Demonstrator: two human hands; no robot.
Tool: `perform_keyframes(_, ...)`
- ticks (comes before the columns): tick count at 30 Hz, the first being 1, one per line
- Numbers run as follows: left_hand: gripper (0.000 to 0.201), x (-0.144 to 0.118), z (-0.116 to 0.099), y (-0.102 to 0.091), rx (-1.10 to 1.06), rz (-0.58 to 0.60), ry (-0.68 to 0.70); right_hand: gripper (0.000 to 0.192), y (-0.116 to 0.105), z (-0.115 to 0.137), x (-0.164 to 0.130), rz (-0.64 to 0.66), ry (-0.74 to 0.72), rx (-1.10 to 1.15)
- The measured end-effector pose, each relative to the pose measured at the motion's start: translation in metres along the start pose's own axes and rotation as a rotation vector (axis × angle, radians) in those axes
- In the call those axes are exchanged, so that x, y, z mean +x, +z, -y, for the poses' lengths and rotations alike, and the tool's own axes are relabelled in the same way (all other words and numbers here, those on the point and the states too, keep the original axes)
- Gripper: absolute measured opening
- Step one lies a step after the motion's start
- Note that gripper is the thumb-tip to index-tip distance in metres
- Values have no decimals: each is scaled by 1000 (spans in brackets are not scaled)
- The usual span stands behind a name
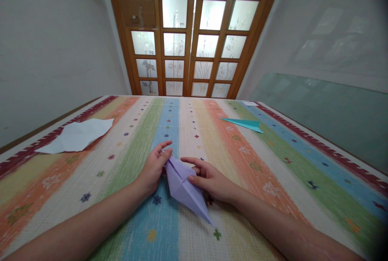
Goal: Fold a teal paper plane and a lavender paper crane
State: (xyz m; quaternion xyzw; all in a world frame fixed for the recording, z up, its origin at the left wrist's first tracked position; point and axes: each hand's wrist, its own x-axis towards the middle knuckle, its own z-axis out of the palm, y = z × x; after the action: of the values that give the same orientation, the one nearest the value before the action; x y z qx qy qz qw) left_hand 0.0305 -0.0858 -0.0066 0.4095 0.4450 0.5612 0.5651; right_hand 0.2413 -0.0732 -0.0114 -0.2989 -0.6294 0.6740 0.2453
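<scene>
Between my hands is a folded sheet of purple origami paper point(184, 190), a long kite-like shape with a slit down its upper half and a point toward me at the lower right. My left hand point(154, 168) pinches its far upper tip between thumb and fingers. On the right edge, my right hand point(209, 178) grips the paper with the thumb on top and fingers behind, the index finger stretched out. The paper is tilted just above the tablecloth. Fingers behind the paper are partly hidden.
A striped, patterned tablecloth point(121, 196) covers the table. A creased white sheet of paper point(79, 135) lies at the left. At the right rests a teal paper plane point(245, 124). Beyond the table stands a wooden door with glass panes point(194, 43).
</scene>
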Motion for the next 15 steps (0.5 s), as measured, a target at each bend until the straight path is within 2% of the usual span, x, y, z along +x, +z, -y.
perform_keyframes(2,63,1,1,-1,-56,29,-48,62,-1,0,0,7,18,4)
perform_keyframes(6,53,4,5,-4,-6,49,-111,61,-1,-1,0,38,9,19)
perform_keyframes(11,56,5,10,-7,159,-32,-63,58,-3,-2,-1,56,20,-29)
perform_keyframes(15,58,5,8,-8,207,-65,-36,59,-3,-4,-1,50,36,-55)
